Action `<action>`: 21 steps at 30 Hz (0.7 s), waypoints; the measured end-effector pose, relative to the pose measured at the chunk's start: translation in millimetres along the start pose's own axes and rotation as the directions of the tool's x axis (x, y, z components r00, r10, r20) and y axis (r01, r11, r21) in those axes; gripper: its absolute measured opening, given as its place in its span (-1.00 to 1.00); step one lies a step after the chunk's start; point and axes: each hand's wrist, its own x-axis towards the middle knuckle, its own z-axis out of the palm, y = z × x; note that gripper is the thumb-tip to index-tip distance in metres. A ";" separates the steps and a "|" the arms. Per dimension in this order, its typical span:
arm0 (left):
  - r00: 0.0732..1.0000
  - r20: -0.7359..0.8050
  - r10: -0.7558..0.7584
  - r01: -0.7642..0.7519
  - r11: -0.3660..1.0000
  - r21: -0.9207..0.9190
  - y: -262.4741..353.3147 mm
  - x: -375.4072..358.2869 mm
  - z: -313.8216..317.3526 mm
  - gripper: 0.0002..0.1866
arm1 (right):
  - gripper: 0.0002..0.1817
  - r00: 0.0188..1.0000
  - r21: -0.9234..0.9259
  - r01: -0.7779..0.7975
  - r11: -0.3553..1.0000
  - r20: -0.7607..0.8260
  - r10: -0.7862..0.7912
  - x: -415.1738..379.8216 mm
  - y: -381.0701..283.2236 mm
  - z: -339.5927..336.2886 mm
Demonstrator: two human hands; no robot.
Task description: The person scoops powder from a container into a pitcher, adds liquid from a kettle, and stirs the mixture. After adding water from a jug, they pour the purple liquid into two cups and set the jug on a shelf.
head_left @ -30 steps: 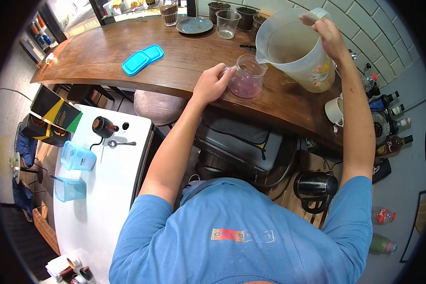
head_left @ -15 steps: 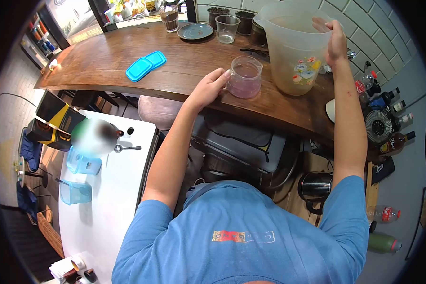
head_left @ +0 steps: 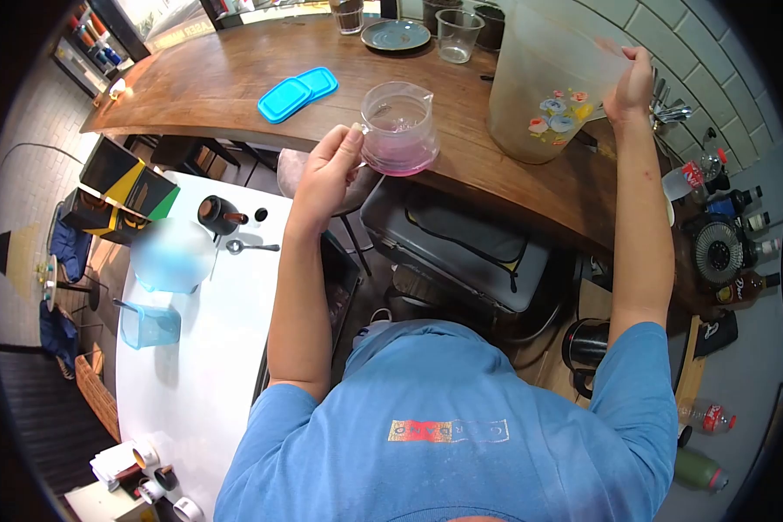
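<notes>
A small clear jug (head_left: 400,143) with pink liquid in it is gripped at its handle by my left hand (head_left: 326,178), in front of the wooden counter's edge. My right hand (head_left: 631,89) is closed on the handle side of a large frosted pitcher (head_left: 535,83) with a flower print, which stands on the wooden counter (head_left: 226,74). Two blue lids (head_left: 297,94) lie overlapping on the counter, left of the small jug.
A grey plate (head_left: 396,36), an empty clear cup (head_left: 458,39) and a glass (head_left: 348,16) stand at the counter's back. Bottles (head_left: 739,204) are at the right. The white table (head_left: 209,365) holds blue containers (head_left: 150,327) and a spoon (head_left: 252,247).
My left hand has moved left with the small jug, from over the counter toward its front edge. My right hand stays on the large pitcher. The whole view has shifted a little.
</notes>
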 end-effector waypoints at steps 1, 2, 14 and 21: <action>1.000 -0.019 -0.001 0.001 1.000 0.001 -0.7 -1.7 -5.7 -0.69 | -0.50 1.000 0.001 -0.012 1.000 0.005 0.012 0.1 2.3 0.1; 1.000 -0.014 0.018 -0.018 1.000 0.012 -2.9 -2.5 -11.0 -0.69 | -0.48 1.000 0.013 -0.010 1.000 -0.023 0.010 1.2 4.8 -2.7; 0.992 -0.115 -0.044 0.039 0.998 -0.049 -11.4 -9.7 -29.0 -0.71 | -0.21 0.977 -0.156 0.047 0.987 -0.200 -0.078 -84.2 0.4 7.4; 0.992 -0.129 -0.007 0.005 1.000 -0.019 -15.8 -25.1 -44.0 -0.68 | -0.78 0.978 -0.209 0.190 0.959 -0.043 -0.203 -231.5 69.6 58.2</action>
